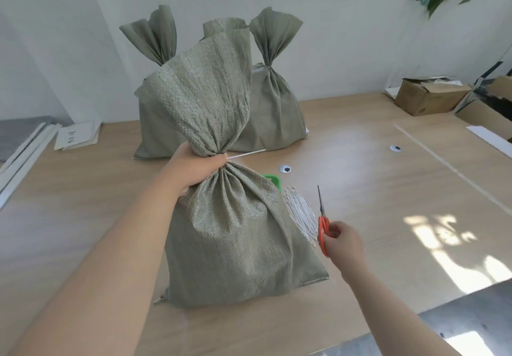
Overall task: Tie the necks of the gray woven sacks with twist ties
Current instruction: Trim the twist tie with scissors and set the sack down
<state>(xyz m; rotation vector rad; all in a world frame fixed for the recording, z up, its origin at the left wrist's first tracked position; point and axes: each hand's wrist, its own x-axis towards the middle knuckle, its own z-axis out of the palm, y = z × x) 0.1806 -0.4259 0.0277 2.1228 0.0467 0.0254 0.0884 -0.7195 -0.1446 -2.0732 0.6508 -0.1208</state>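
Observation:
A gray-green woven sack (232,233) stands upright on the wooden table (374,189) in front of me. My left hand (194,171) grips its gathered neck, and a white tie's tail (246,153) sticks out to the right of the neck. My right hand (342,240) holds orange-handled scissors (322,217), blades pointing away from me, just right of the sack. A pile of white ties (300,213) lies between the sack and the scissors. Two more sacks (273,106) (155,122) with gathered necks stand behind.
A green object (273,179) peeks out behind the front sack. Two round cable grommets (284,168) (395,148) sit in the tabletop. Cardboard boxes (429,97) stand at the far right, papers (79,135) at the far left. A wall runs behind the table.

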